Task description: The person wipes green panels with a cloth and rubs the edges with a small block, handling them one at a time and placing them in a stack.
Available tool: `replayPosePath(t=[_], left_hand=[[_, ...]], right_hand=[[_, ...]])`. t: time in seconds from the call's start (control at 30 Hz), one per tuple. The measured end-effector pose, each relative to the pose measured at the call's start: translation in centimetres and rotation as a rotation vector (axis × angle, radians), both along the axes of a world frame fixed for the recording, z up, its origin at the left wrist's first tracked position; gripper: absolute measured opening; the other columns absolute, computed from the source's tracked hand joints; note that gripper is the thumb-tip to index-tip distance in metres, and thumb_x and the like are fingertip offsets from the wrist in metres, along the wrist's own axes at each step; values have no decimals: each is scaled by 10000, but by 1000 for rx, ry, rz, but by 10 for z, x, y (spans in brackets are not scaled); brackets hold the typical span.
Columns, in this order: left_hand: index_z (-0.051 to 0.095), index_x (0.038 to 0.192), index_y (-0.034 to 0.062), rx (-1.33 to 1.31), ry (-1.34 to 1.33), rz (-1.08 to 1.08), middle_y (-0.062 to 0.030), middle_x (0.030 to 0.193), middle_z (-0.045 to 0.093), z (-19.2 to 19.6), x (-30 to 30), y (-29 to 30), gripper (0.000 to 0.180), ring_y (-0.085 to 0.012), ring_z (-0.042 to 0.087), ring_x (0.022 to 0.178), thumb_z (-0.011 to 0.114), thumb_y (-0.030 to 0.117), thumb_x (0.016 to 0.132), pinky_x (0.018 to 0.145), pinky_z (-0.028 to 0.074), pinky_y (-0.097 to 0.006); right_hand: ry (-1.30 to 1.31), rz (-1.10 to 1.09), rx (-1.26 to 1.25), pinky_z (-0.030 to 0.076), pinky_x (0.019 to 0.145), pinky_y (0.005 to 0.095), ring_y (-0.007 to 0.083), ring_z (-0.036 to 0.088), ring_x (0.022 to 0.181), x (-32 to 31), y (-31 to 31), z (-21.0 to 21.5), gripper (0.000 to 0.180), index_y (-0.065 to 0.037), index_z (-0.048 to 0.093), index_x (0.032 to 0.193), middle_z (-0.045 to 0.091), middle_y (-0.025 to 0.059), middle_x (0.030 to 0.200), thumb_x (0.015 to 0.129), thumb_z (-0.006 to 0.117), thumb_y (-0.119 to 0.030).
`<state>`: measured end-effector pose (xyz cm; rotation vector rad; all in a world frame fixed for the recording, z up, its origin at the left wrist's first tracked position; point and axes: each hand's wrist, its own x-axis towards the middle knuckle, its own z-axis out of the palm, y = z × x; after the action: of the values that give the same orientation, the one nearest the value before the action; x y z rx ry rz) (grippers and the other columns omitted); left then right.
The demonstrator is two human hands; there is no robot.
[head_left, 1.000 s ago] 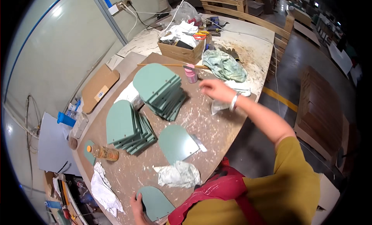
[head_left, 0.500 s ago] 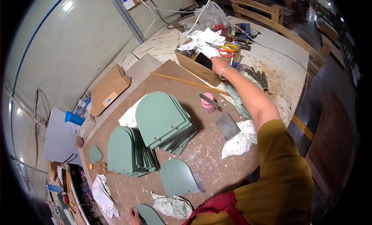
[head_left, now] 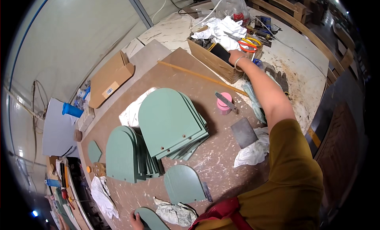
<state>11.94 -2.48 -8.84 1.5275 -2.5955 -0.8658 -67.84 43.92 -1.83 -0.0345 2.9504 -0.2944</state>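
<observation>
Reaching far out, my right hand (head_left: 234, 56) is at the near rim of the cardboard box (head_left: 215, 61), fingers curled in beside a black slab (head_left: 220, 52); whether they grip it I cannot tell. I judge this a fetching step: next comes a clean lift clear of the rags (head_left: 221, 28) and scissors (head_left: 249, 44). My left hand (head_left: 136, 221) rests flat, fingers spread, on a green panel (head_left: 149, 219) at the bottom edge, partly cut off. Box contents are mostly hidden.
</observation>
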Motion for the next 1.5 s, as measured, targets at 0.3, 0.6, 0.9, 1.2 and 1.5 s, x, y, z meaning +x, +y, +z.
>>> replayPosePath(t=[0.3,0.6,0.9,1.2,1.5], left_hand=[[529,1346,22,-15,11,-36,-216,1330,559,-12,5,-12,502,-348,511,1240,523,380,993,1058,387,-410],[496,1396,79,-37,-40,-2,-214,1378,529,-11,11,-9,573,-354,468,1302,498,473,981,1089,352,-422],[557,1237,-57,17,309,83,-157,1150,626,-20,-8,-2,357,-235,575,1051,608,134,939,952,440,-343],[583,1255,-28,6,200,26,-235,1195,627,-25,-5,-15,415,-321,601,1101,586,247,944,976,454,-401],[667,1153,22,-31,381,-35,-169,1063,687,-1,-4,-6,255,-253,649,986,593,116,927,886,486,-338]], right_hand=[[347,4,-326,406,1016,487,325,596,1141,16,12,-4,395,-151,627,1248,632,152,1217,873,508,-118],[473,161,-1172,485,832,268,125,601,913,177,46,2,219,-16,637,1143,669,59,1036,945,593,-100],[-226,377,-1209,481,723,267,108,577,839,381,6,-31,214,-42,628,1122,635,35,977,915,600,-89],[-212,940,-983,503,797,389,343,609,934,495,-38,-17,267,-48,608,1158,601,148,1034,892,587,-71],[-68,1192,-654,490,786,374,304,601,913,585,-131,8,374,-52,582,1223,571,124,1037,881,655,-185]])
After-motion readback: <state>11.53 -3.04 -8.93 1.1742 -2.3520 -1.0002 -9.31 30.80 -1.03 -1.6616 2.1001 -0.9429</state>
